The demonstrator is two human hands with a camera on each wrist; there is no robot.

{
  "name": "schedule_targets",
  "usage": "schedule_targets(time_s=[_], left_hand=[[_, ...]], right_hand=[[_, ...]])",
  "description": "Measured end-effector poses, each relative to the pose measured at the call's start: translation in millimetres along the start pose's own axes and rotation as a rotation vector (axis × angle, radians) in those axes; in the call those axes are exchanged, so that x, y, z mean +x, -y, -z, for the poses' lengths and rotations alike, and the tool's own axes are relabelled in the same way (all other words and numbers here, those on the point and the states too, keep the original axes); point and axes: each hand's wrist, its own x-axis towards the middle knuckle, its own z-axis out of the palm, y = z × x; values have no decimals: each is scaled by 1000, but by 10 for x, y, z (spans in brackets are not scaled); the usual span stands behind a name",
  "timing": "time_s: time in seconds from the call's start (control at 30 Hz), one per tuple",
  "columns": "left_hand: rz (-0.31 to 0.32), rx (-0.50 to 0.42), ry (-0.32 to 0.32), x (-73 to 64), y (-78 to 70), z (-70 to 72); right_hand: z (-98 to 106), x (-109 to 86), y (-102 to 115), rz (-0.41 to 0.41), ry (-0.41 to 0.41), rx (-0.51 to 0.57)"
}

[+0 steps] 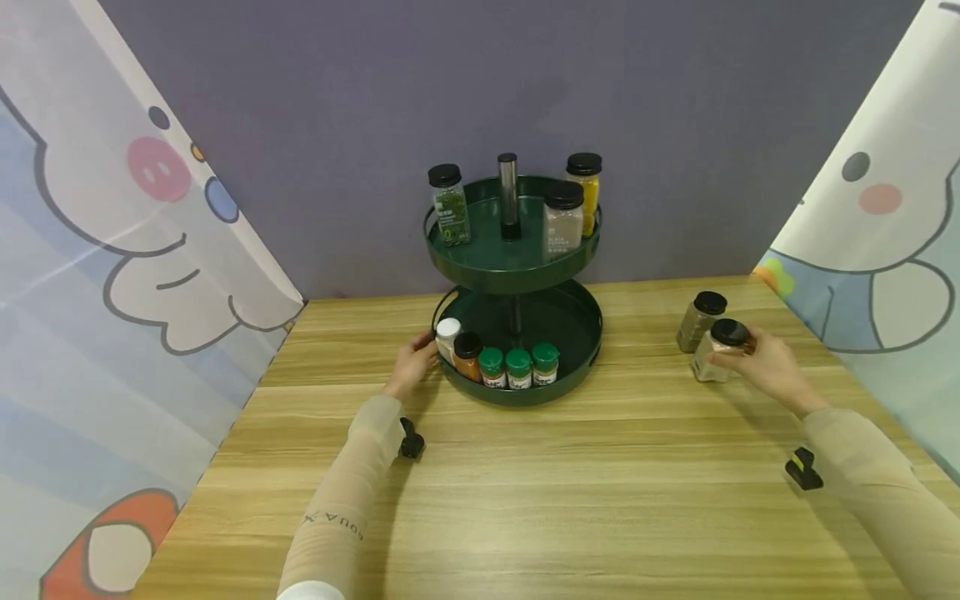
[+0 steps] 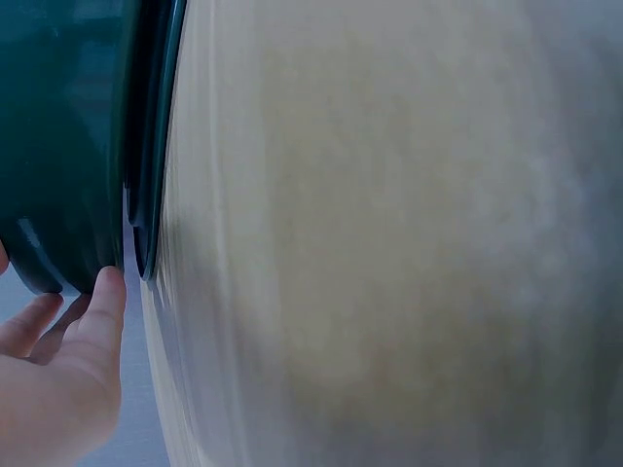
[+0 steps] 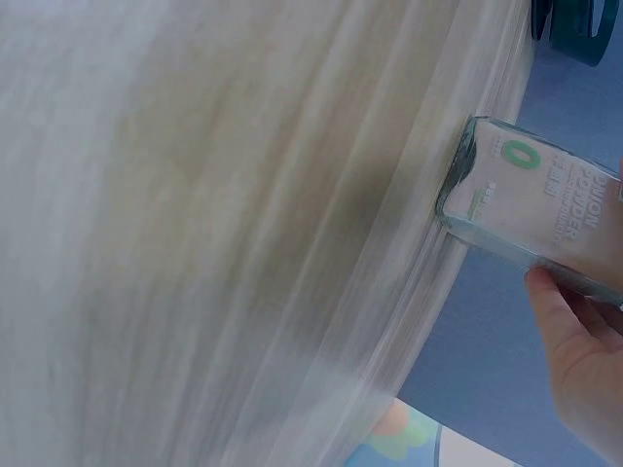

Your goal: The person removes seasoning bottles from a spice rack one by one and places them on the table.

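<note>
My left hand point(image 1: 412, 364) touches the left side of a dark green two-tier spice rack point(image 1: 517, 397). In the left wrist view its extended fingers point(image 2: 101, 306) rest against the outer wall of the lower tier. Over on the right, my right hand point(image 1: 768, 371) grips a clear square jar of onion powder point(image 3: 535, 199) with a black lid, fingers and thumb around its upper part. The jar's base is at the tabletop. Just behind it stands another black-lidded spice jar point(image 1: 697, 325) with grey-brown contents.
On the upper tier stand a green herb jar point(image 1: 452, 212), a black pepper jar point(image 1: 562, 229) and a yellow spice jar point(image 1: 590, 196). The lower tier's front holds a white-capped jar point(image 1: 448, 333), an orange-brown spice jar point(image 1: 467, 362) and several green-capped jars point(image 1: 518, 367). A grey-purple wall point(image 1: 360, 150) rises behind.
</note>
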Motion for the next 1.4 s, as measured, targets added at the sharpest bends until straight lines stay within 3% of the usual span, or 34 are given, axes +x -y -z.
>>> schedule_targets(time_s=[0.63,1.0,1.17,1.4], left_hand=[[-5,8,-7,25,32,3],[33,-29,24,-86,-160,-22],[28,-30,13,-20,-71,-8],[-8,4,-9,40,20,-2]], right_hand=[[-18,-12,11,-18,35,58],[0,-25,41,-43,56,85],[41,-19,46,-51,59,90],[113,29,38,-19,-31,80]])
